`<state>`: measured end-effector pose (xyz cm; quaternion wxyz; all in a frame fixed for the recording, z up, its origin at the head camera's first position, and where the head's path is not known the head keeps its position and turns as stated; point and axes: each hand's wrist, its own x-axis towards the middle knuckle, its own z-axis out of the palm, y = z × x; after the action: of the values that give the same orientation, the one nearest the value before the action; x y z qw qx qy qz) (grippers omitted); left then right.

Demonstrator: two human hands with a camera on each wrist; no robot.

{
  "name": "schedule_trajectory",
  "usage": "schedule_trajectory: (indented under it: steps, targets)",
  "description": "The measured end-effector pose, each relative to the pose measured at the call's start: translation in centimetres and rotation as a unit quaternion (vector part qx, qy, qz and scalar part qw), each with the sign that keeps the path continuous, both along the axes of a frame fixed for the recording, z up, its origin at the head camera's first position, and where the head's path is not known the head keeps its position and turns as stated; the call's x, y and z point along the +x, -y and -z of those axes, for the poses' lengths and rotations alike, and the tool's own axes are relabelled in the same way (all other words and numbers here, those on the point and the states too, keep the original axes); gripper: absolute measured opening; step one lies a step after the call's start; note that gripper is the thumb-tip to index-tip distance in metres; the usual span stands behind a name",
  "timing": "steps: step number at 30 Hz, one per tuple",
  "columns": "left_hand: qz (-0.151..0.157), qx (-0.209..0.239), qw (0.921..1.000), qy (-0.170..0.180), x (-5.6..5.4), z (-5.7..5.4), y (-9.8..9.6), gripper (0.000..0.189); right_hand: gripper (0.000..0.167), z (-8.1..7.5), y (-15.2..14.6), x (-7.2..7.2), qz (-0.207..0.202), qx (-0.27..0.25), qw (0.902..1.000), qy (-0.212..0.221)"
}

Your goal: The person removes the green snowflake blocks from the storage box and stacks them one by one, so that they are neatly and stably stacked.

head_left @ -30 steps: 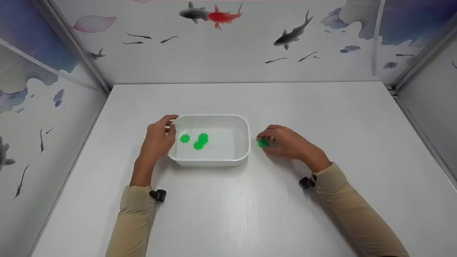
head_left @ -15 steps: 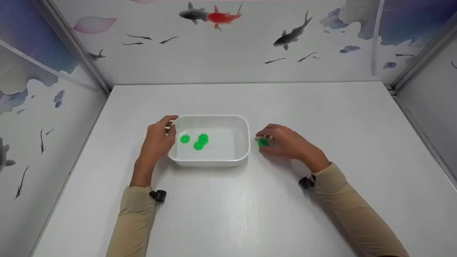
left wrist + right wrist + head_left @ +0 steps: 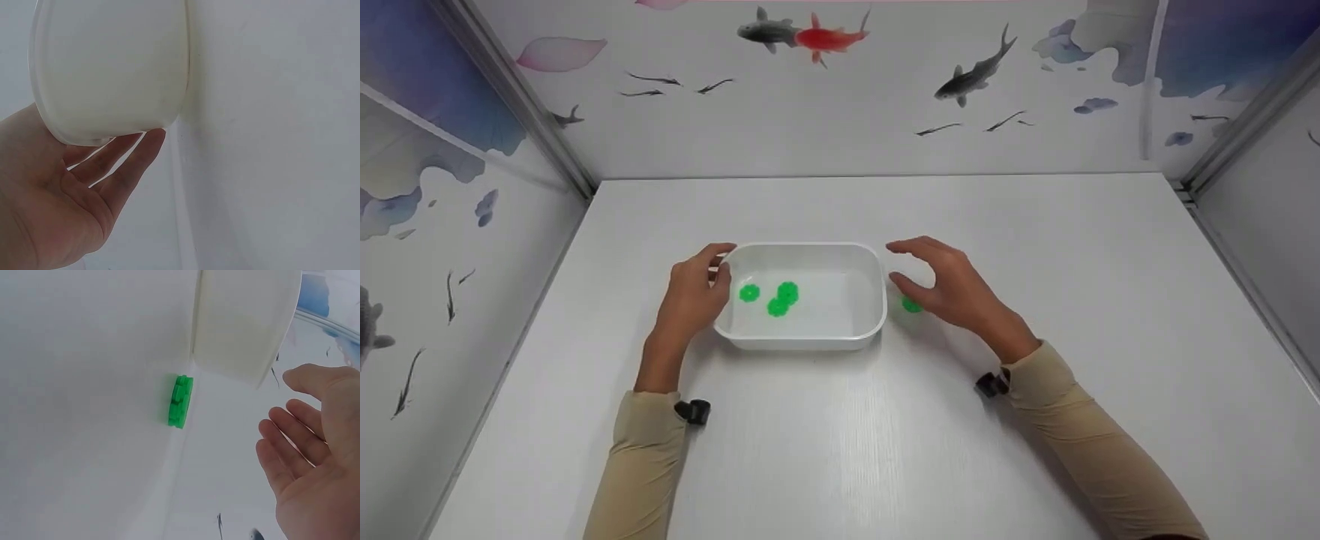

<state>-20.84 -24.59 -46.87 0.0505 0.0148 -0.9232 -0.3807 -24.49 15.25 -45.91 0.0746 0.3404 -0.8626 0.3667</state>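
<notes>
A white plastic tub [image 3: 847, 300] stands on the table, with three green notched plastic discs inside; one disc [image 3: 749, 293] lies apart near the left end, while two overlapping discs [image 3: 782, 299] lie beside it. My left hand [image 3: 690, 292] grips the tub's left end, its fingers touching the outer wall in the left wrist view. Beyond the tub's right end, my right hand [image 3: 956, 285] hovers with thumb and fingers spread, holding nothing. Under its thumb, another green notched disc [image 3: 180, 401] lies flat on the table, partly hidden in the head view.
The white table [image 3: 825, 435] runs back to a wall panel [image 3: 840, 112] printed with fish. Side panels [image 3: 457, 247] enclose the table at left and right. A small black wrist camera [image 3: 694, 412] sits at the left cuff, and another camera [image 3: 991, 385] at the right.
My right hand has let go of the green disc beside the tub, risen and spread its fingers toward the tub's right rim. That disc stays on the table. The left hand has not moved.
</notes>
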Motion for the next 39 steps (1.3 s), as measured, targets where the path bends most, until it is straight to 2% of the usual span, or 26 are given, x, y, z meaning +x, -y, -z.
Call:
schedule_trajectory:
  steps: [6, 17, 29, 39]
  targets:
    - [0.001, 0.001, 1.0000, 0.004, 0.1, -0.1, 0.0, 0.042, 0.042, -0.3, 1.5, 0.1, -0.019, -0.032, 0.9990, -0.025]
    - [0.004, 0.002, 1.0000, 0.002, 0.1, -0.2, -0.1, 0.041, 0.039, -0.5, 5.1, 0.3, -0.058, -0.040, 0.9974, -0.019]
    - [0.001, 0.002, 1.0000, 0.003, 0.1, -0.2, -0.1, 0.041, 0.042, -0.5, 8.7, 0.3, -0.104, -0.014, 0.9944, 0.016]
    - [0.001, -0.001, 1.0000, 0.003, 0.1, 0.0, 0.0, 0.041, 0.041, -0.4, 10.5, 0.1, -0.114, 0.022, 0.9932, 0.004]
